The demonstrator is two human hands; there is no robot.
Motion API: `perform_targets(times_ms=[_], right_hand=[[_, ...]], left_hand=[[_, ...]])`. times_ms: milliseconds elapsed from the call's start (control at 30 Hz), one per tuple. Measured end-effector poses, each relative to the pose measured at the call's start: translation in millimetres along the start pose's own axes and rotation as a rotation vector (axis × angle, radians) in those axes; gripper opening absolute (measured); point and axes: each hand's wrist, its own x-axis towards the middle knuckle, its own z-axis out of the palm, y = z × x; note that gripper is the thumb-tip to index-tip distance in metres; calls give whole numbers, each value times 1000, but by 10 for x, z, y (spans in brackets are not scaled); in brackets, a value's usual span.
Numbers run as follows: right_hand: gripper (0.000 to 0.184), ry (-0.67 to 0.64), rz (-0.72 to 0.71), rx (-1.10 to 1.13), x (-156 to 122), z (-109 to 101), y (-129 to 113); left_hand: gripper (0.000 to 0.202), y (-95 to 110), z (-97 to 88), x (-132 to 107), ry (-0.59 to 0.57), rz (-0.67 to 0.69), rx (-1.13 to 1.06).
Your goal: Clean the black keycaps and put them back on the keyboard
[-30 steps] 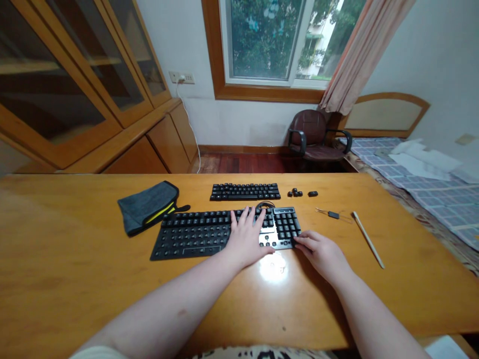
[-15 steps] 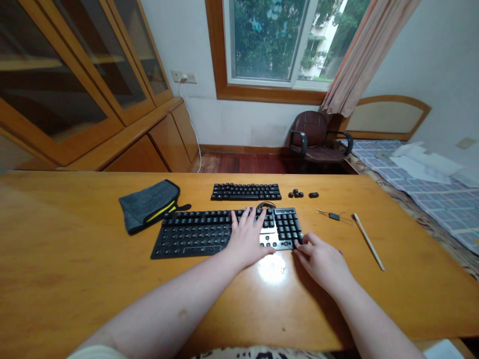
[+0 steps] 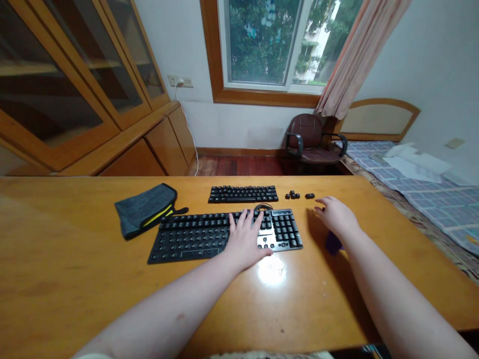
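Note:
My left hand (image 3: pixel 245 238) lies flat with fingers spread on a black keyboard (image 3: pixel 194 235), holding it down right of its middle. Keycaps fill the number pad (image 3: pixel 286 227) and the top row. Bare switches show across much of the left side. My right hand (image 3: pixel 339 217) hovers above the table right of the keyboard, thumb and forefinger apart and pointing at a dark keycap (image 3: pixel 310 196). I see nothing between those fingertips; its other fingers are hidden. A purple thing (image 3: pixel 333 243) shows beneath my right wrist, partly covered.
Behind the keyboard sits a block of removed keycaps (image 3: pixel 243 193), with several loose keycaps (image 3: pixel 292 195) to its right. A grey cloth (image 3: pixel 145 209) with yellow inside lies at the left. A brown chair (image 3: pixel 309 137) stands beyond the wooden table (image 3: pixel 75 249).
My right hand has left the number pad's lower right corner and moved back and right, toward the loose keycaps. It now covers the wire tool and pale stick. My left hand stays put.

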Motion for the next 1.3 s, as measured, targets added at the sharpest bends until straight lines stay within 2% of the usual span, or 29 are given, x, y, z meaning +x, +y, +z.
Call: perform_targets(times_ms=[100, 200, 400, 467, 533, 600, 667, 833, 933, 1167, 1300], right_hand=[[39, -78, 12, -50, 329, 108, 67], [42, -119, 3, -53, 536, 197, 78], [26, -153, 46, -67, 632, 199, 92], [26, -137, 58, -78, 575, 134, 70], [26, -98, 42, -74, 466, 43, 2], [25, -43, -3, -33, 298, -57, -125], [22, -18, -57, 38, 77, -142, -305], [16, 14, -212, 228, -525, -204, -816], [18, 28, -251, 317, -744, -143, -1003], [22, 12, -324, 390, -807, 18, -1072], [21, 1, -355, 500, -792, 60, -1086]], left_hand=[[103, -3, -6, -4, -5, 4, -7], [103, 3, -21, -10, -6, 9, -8], [96, 37, -53, -30, 8, 32, -43], [89, 32, -64, -32, 28, 67, -114], [72, 15, -74, -28, 54, 100, -254], [49, -9, -76, -20, 88, 116, -425], [35, -26, -69, -11, 125, 103, -580], [34, -7, -57, -7, 125, 47, -854], [28, 21, -77, -11, 94, 49, -885], [24, 5, -74, 17, 59, 26, -846], [20, -3, -34, 27, 24, -15, -903]])
